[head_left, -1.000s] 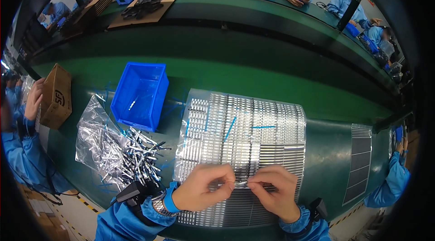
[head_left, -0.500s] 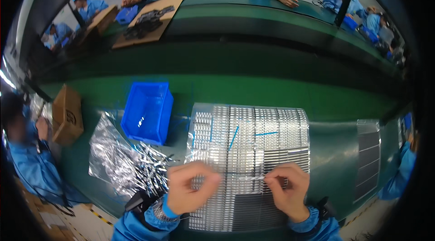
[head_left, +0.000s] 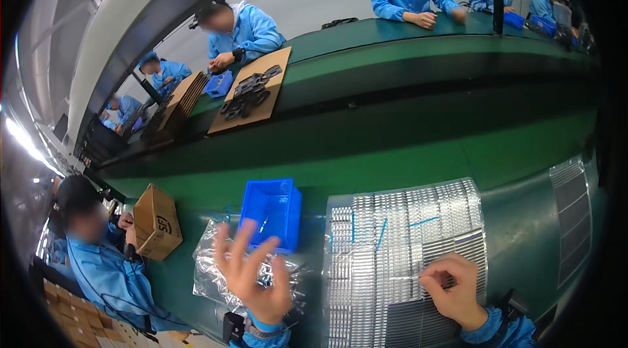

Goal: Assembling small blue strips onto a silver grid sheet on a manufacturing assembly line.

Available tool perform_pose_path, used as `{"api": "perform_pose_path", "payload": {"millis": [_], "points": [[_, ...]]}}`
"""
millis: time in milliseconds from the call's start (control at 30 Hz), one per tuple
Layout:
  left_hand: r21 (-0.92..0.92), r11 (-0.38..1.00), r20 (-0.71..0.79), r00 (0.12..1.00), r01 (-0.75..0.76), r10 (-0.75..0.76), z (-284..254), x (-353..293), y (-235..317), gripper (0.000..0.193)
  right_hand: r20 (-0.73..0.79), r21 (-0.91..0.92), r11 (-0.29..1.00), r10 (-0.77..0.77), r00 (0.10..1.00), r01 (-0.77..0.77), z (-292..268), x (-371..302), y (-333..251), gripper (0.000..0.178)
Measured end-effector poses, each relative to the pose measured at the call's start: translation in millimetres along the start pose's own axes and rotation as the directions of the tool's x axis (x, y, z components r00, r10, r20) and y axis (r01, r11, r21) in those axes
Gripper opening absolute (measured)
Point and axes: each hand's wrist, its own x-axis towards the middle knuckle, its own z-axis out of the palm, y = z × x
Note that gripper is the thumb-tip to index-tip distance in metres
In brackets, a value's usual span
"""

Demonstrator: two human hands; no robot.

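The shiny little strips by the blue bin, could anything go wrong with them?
Maybe! The strips lie loose in a messy heap, and the left hand is spread open over them in this view, so some might get knocked away. The right hand has its fingertips close together over the sheet, so a bump could push its silvery rows crooked.

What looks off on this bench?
Two blue strips lie at slants on the silver-rowed sheet, cutting across its otherwise orderly rows. They look like strays, though they may be intentional.
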Motion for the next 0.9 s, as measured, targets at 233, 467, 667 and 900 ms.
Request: {"api": "perform_pose_path", "payload": {"millis": [233,467,667,900], "points": [[-0.704,0.698,0.403,0.736,-0.132,0.545,29.1,-22.7,7.2,0.014,0.182,-0.172,0.973,-0.122,0.976,0.154,-4.1,5.0,-15.4,0.010],[-0.750,0.659,0.531,0.543,-0.057,0.651,42.1,-51.3,8.3,0.015,0.326,-0.404,0.909,0.041,0.944,0.100,-13.5,-15.4,-0.6,0.013],[-0.743,0.670,0.571,0.526,0.004,0.630,39.2,-58.3,7.4,0.013,0.373,-0.450,0.880,0.031,0.927,0.152,-18.9,-19.9,6.0,0.014],[-0.742,0.670,0.563,0.513,-0.033,0.648,38.7,-56.0,10.2,0.010,0.377,-0.455,0.866,-0.024,0.926,0.208,-16.5,-22.8,9.4,0.014]]}}
